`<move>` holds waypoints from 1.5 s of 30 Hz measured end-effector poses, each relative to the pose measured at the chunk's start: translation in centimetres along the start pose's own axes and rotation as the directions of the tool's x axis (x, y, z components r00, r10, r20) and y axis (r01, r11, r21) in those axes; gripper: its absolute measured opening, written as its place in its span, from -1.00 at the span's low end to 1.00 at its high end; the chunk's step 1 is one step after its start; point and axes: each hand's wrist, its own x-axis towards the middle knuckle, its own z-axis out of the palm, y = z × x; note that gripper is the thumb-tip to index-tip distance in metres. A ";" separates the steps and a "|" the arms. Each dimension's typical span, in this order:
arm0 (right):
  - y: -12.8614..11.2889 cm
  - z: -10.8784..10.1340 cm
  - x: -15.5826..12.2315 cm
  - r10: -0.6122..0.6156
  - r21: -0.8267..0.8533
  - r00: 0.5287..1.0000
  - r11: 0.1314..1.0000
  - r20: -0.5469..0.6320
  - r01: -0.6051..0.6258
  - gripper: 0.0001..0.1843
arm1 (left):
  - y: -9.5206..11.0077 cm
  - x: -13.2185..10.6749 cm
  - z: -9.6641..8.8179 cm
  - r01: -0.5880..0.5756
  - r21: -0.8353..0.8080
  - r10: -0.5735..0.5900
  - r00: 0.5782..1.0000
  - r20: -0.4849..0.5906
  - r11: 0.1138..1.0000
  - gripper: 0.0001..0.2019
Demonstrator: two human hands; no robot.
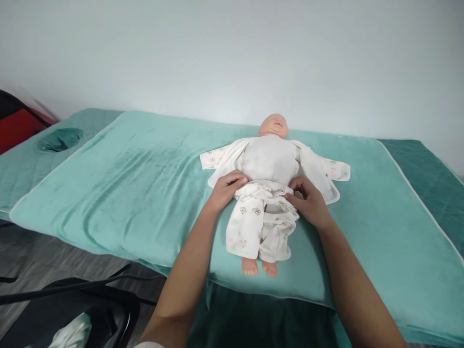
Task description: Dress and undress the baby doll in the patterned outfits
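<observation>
A baby doll (272,126) lies on its back, head toward the wall and bare feet toward me. Its white printed trousers (247,227) cover the legs up to the waist, bunched more on the right leg side. My left hand (229,188) pinches the waistband at the left hip. At the right hip my right hand (306,197) has its fingers closed on the waistband too. A white top (319,176) lies spread open at both sides of the torso, its sleeves stretched outward. Grey-white cloth covers the doll's chest.
A turquoise sheet (119,183) covers the padded bed, which has a face hole (60,139) at the left end. A white wall stands behind. Lower left is a black chair (119,309) with a cloth (74,333) on it. Something red and black (18,128) sits at far left.
</observation>
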 end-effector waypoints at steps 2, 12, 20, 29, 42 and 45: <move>0.1 0.1 0.2 -0.135 -0.099 0.990 0.986 -0.036 0.131 -0.81 | 0.1 0.0 -0.2 -0.019 0.034 0.017 0.997 0.077 0.999 -0.79; -0.1 0.8 1.5 -0.290 -0.299 0.946 0.924 -0.145 0.237 -0.86 | -0.5 0.1 0.4 -0.170 0.085 0.172 0.985 -0.010 0.982 -0.75; -0.7 0.1 7.1 0.116 -0.016 0.987 0.993 -0.115 -0.118 -0.73 | -2.7 5.3 2.0 -0.052 0.023 0.056 0.933 -0.355 0.998 -0.84; -0.9 -1.5 5.3 0.088 0.072 0.987 0.993 0.136 -0.099 -0.59 | -2.4 4.6 1.6 -0.048 -0.001 0.046 0.972 -0.232 0.999 -0.79; -0.6 -1.3 5.3 -0.151 -0.205 0.988 0.967 0.013 0.151 -0.70 | -2.6 4.5 1.4 -0.177 0.099 0.194 0.960 -0.202 0.979 -0.80; 0.3 -1.0 6.6 -0.052 -0.206 0.994 0.978 -0.097 0.031 -0.71 | -2.5 5.9 1.3 -0.052 0.146 0.089 0.963 -0.254 0.988 -0.82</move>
